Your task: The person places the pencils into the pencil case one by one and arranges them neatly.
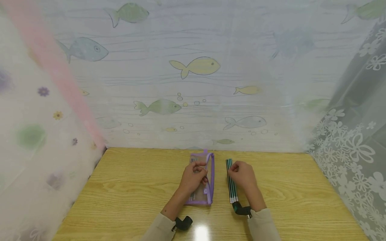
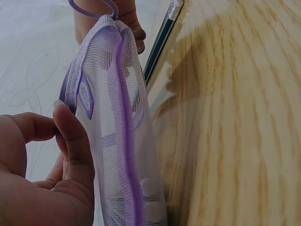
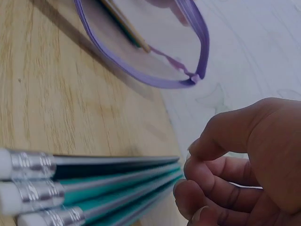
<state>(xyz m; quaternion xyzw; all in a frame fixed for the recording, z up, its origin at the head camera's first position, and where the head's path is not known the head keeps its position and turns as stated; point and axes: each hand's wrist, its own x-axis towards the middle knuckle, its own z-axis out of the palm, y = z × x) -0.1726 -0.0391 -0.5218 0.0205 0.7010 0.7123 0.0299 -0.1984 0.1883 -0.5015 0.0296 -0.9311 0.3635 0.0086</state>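
Note:
A mesh pencil pouch (image 1: 212, 179) with purple zip edging lies on the table, its mouth gaping toward the right. My left hand (image 1: 194, 177) pinches the pouch's upper edge between thumb and finger, beside a small purple tag (image 2: 85, 98). Through the mesh show several pencils, and one pencil (image 3: 123, 23) is visible inside the mouth. To the right, a row of green and dark pencils (image 1: 233, 190) lies side by side, white erasers toward me. Over their far part is my right hand (image 1: 244, 175), fingers loosely bent near the pencils (image 3: 117, 183); contact is unclear.
The wood-grain table (image 1: 129, 187) runs back to a fish-patterned sheet (image 1: 193, 127). Flowered sheets hang at left and right. A black wrist camera (image 1: 184, 223) sits by the left wrist and another (image 1: 240, 209) by the right, close to the eraser ends.

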